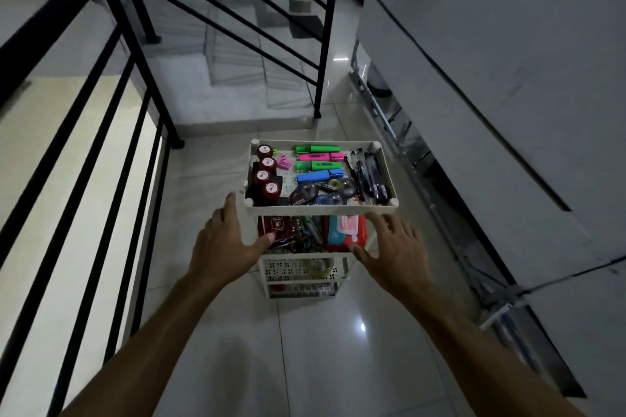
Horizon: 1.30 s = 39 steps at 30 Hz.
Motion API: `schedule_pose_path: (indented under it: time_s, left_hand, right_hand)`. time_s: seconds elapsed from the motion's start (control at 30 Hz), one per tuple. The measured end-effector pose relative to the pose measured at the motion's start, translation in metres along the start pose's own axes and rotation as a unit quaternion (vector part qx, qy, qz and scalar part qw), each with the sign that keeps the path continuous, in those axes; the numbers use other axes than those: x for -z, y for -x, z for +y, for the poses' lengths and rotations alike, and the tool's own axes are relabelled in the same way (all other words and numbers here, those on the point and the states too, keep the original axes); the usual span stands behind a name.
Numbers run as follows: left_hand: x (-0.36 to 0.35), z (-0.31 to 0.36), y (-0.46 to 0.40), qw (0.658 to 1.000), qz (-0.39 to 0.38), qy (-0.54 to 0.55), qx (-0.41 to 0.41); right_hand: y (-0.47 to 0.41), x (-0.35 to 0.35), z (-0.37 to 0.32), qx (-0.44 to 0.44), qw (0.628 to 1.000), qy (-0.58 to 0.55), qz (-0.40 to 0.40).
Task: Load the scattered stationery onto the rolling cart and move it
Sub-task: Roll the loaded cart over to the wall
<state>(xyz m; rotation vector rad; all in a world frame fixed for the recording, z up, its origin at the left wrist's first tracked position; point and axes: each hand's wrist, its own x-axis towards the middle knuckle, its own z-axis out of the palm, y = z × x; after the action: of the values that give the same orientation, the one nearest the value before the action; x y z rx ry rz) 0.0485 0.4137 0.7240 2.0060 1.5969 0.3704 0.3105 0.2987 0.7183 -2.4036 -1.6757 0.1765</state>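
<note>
Fingers (233,205) on both hands were spread, holding nothing: left hand (225,240) by the near-left corner of the rolling cart (321,210), right hand (394,249) near its near-right. Loaded and light-looking, it probably tips easily; grip the top tray's near rim.

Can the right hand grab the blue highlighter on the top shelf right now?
Probably yes. The right hand is open at the near edge of the cart, and the blue highlighter lies uncovered in the open top tray. Nothing stands between them; the hand only needs to lift over the rim.
</note>
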Motion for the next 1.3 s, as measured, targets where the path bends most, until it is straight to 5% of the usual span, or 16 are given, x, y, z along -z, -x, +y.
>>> schedule_pose_path:
  time_s: [0.17,0.33,0.57,0.83,0.97,1.2,1.3]
  left_hand:
    - [-0.042,-0.012,-0.009,0.998,0.033,-0.043,-0.034]
    - [-0.079,-0.034,-0.035,0.993,0.079,0.09,-0.012]
    - [-0.134,-0.044,-0.085,0.934,0.192,0.3,-0.029]
    - [-0.159,-0.065,-0.136,0.859,0.261,0.424,-0.122]
    - [-0.157,-0.07,-0.142,0.851,0.192,0.456,-0.179]
    - [-0.177,-0.066,-0.129,0.828,0.317,0.432,-0.166]
    - [-0.209,-0.086,-0.124,0.835,0.29,0.442,-0.153]
  right_hand:
    - [-0.004,-0.041,0.028,0.0,1.0,0.013,0.022]
    - [-0.021,-0.082,0.05,-0.034,0.987,-0.095,0.123]
    - [-0.071,-0.136,0.044,-0.071,0.847,-0.467,0.243]
    - [-0.129,-0.191,0.056,-0.069,0.803,-0.383,0.452]
    - [-0.146,-0.191,0.065,-0.062,0.788,-0.45,0.416]
    - [-0.127,-0.187,0.065,-0.044,0.79,-0.482,0.376]
    - [-0.122,-0.204,0.069,-0.054,0.788,-0.494,0.363]
